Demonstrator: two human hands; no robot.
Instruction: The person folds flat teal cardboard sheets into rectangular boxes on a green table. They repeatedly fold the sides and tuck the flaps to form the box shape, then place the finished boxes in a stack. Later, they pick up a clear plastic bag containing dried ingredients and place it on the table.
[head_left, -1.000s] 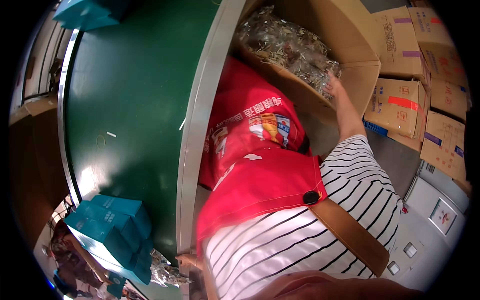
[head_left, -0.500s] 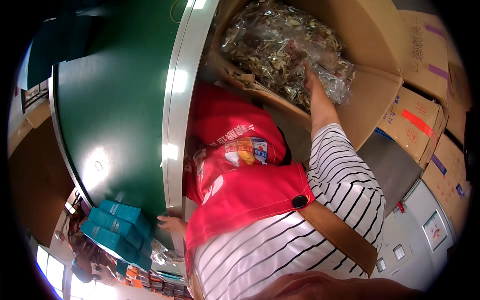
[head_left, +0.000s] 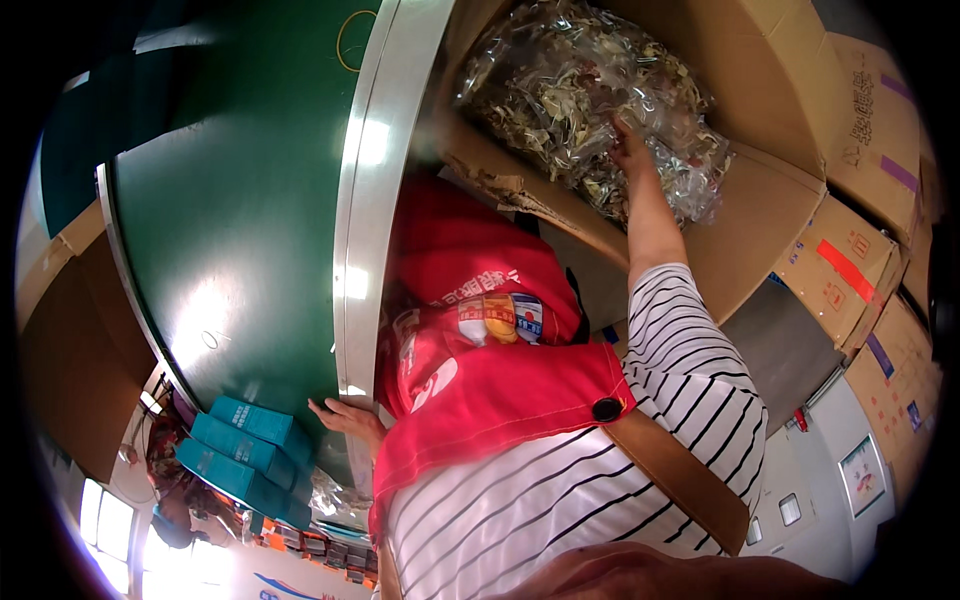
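Note:
My right hand [head_left: 630, 150] reaches into an open cardboard box [head_left: 770, 210] and touches the clear plastic bags [head_left: 560, 105] inside. Pale, dried, leaf-like pieces fill these bags. Some fingers show apart there; others are partly hidden, and no firm hold on the plastic is visible. My left hand [head_left: 347, 416] rests at the metal edge [head_left: 352, 300] of the green table [head_left: 240, 230], fingers stretched out and holding nothing. Several teal boxes [head_left: 245, 455] stand beyond it on the table, and a crumpled clear plastic packet [head_left: 335, 495] lies nearby.
Sealed cartons [head_left: 835, 260] with coloured tape are stacked on the right. A torn flap edge [head_left: 500, 185] juts from the open box near my red apron [head_left: 480, 260]. A thin yellow ring [head_left: 345, 45] lies on the table's far part. Another person [head_left: 175, 500] is at the lower left.
The view has shifted slightly, so the box and table sit a little differently. My left hand shows further onto the table edge, its fingers more spread. My right hand stays among the bags.

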